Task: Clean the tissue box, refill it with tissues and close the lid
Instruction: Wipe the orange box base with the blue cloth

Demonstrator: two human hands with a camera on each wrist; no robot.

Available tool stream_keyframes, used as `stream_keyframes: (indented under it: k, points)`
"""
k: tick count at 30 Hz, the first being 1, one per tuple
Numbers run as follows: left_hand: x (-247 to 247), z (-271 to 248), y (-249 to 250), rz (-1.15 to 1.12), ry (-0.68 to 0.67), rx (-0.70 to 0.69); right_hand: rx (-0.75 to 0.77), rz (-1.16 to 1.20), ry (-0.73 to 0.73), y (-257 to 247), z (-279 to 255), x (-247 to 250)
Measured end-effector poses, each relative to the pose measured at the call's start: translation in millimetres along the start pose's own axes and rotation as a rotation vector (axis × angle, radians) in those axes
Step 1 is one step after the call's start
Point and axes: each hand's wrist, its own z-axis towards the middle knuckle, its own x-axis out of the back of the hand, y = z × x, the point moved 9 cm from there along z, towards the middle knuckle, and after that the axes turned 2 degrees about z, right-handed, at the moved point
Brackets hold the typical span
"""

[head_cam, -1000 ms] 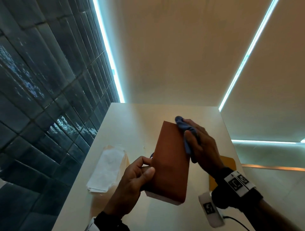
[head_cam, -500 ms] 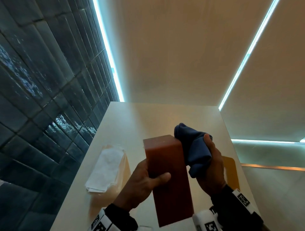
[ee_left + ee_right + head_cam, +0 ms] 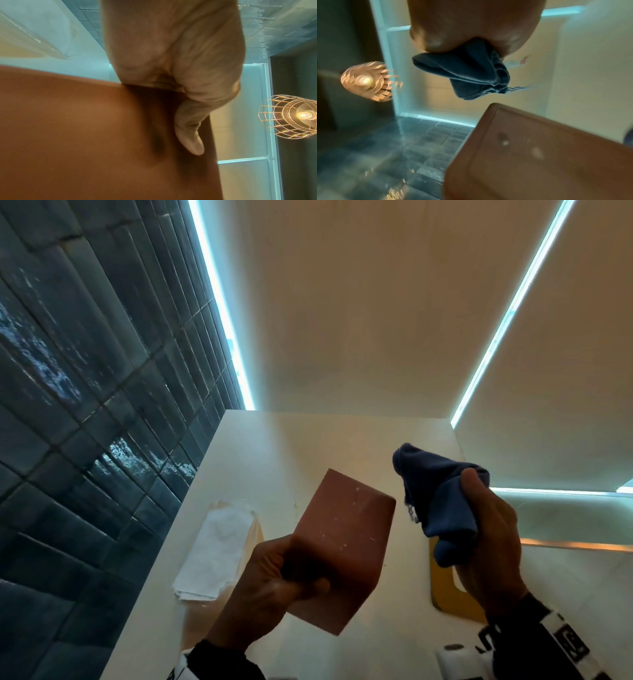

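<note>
While the left hand (image 3: 274, 583) is gripping the brown tissue box (image 3: 342, 546) near its lower end, thumb lying across the near face and fingers wrapping round behind, the box is hanging tilted in the air above the white desk (image 3: 308, 446), its upper end leaning away to the right. In the left wrist view the thumb (image 3: 190, 129) is pressing flat on the brown surface (image 3: 77, 128). Pale specks are showing on the box's near face.

To the right of that hand, apart from the box, the right hand (image 3: 489, 542) is holding up a bunched dark blue cloth (image 3: 442, 498), fingers curling round it with the thumb on top; a frayed thread is dangling from the cloth's edge. From the right wrist view the cloth (image 3: 467, 71) is bulging out of the fist just above a corner of the box (image 3: 539, 155), not touching it.

Left of the left hand, a stack of white tissues (image 3: 215, 549) is lying on the desk beside the dark tiled wall (image 3: 85, 405). Below and behind the right hand, a yellowish flat piece with a cut-out (image 3: 445, 587), possibly the lid, is lying on the desk, partly hidden by the wrist. A wire-cage lamp (image 3: 289, 117) is glowing overhead.
</note>
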Motion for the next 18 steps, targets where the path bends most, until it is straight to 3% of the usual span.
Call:
stream_keyframes:
  k: [2,4,8,13,15,18]
  points:
    - [0,0,1,0.017,-0.012,-0.011,0.071,-0.348,-0.118,-10,5,-20]
    - [2,2,2,0.033,0.01,-0.024,0.087,-0.543,-0.272,-2,5,-43]
    - [2,6,9,0.03,0.043,-0.05,0.206,-1.067,-0.734,27,-24,-96]
    - [10,-3,4,0.007,0.049,-0.037,0.475,-1.111,-1.041,28,-69,-117]
    - [8,-6,3,0.029,0.042,-0.022,0.442,-1.052,-1.06,29,-69,-102]
    - [8,-6,1,0.024,0.068,0.007,0.19,-0.979,-0.767,34,-27,-67]
